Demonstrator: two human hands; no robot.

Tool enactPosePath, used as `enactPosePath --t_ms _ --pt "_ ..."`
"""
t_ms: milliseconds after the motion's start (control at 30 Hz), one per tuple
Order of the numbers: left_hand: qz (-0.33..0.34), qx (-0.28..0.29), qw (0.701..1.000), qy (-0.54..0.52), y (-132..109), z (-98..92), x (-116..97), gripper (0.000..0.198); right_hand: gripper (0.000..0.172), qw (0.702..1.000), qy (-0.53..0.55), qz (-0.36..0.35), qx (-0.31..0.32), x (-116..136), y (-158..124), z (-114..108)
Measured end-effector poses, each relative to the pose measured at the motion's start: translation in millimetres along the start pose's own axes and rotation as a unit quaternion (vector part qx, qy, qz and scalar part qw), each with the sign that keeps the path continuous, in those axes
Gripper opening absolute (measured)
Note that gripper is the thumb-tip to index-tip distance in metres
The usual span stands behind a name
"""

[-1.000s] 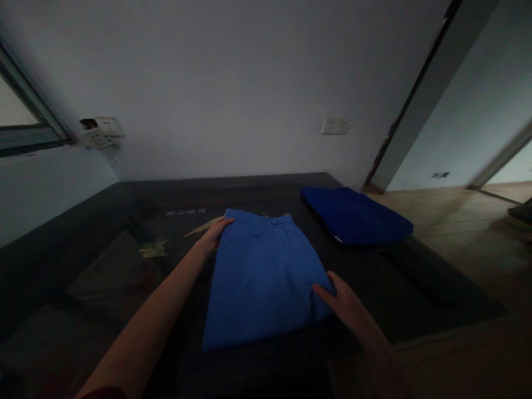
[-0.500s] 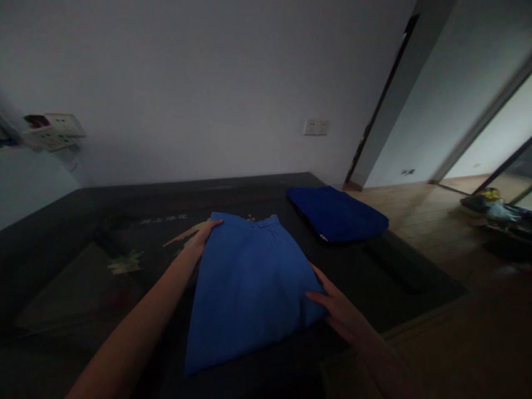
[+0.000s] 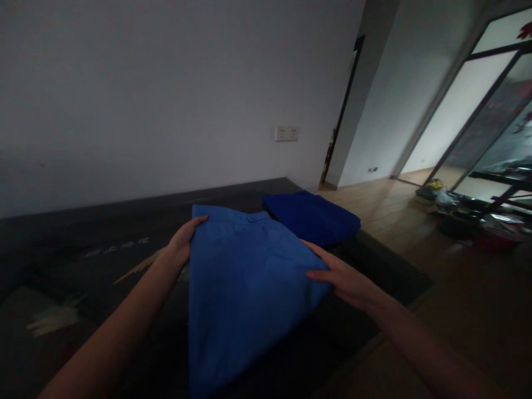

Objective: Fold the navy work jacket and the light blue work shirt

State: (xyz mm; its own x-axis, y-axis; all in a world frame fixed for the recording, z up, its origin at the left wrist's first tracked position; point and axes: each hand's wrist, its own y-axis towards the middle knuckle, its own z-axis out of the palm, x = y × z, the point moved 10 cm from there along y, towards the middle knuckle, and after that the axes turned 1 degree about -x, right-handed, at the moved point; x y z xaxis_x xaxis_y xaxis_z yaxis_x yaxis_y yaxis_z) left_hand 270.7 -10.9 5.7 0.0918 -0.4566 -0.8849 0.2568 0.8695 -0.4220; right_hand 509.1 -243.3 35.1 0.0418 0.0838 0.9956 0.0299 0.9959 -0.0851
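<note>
While my left grip [image 3: 183,238] and right grip [image 3: 344,277] pinch light-blue cloth [image 3: 249,282], I see dark worktop [image 3: 382,277], grey wall [image 3: 166,100], socket [image 3: 286,133], wooden floor [image 3: 374,208].

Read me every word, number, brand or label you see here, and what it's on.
"上", seemingly, in pale characters on the dark table; the rest are too blurred.
Light blue cloth: none readable.
Dark blue cloth: none readable.

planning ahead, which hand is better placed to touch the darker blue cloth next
Probably the right hand: it grips the lighter blue garment on the side nearer the darker blue cloth; the left hand holds the opposite side.
</note>
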Motion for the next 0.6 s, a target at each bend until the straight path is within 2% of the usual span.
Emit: enactPosePath --t_ms 67,167,300,400,500,600 --pt "-0.002 0.007 0.999 -0.04 8 28.5 -10 0.024 0.069 0.998 -0.055 -0.012 -0.004 16 7 -25" --pt "-0.002 0.027 0.993 -0.118 26 80.8 -24 0.021 0.068 0.993 -0.115 -0.012 -0.022 34 21 -75" --pt "0.0 0.054 0.985 -0.164 61 156.6 -32 0.018 0.077 0.995 -0.084 0.016 -0.049 41 44 -153" --pt "-0.006 0.068 0.979 -0.191 90 207.7 -30 0.017 0.076 0.995 -0.07 0.027 -0.065 41 61 -206" --pt "-0.018 0.075 0.974 -0.212 119 247.2 -27 0.016 0.074 0.994 -0.072 0.035 -0.069 41 76 -245" --pt "-0.031 0.075 0.971 -0.227 145 273.5 -25 0.016 0.073 0.994 -0.069 0.037 -0.075 42 90 -274"
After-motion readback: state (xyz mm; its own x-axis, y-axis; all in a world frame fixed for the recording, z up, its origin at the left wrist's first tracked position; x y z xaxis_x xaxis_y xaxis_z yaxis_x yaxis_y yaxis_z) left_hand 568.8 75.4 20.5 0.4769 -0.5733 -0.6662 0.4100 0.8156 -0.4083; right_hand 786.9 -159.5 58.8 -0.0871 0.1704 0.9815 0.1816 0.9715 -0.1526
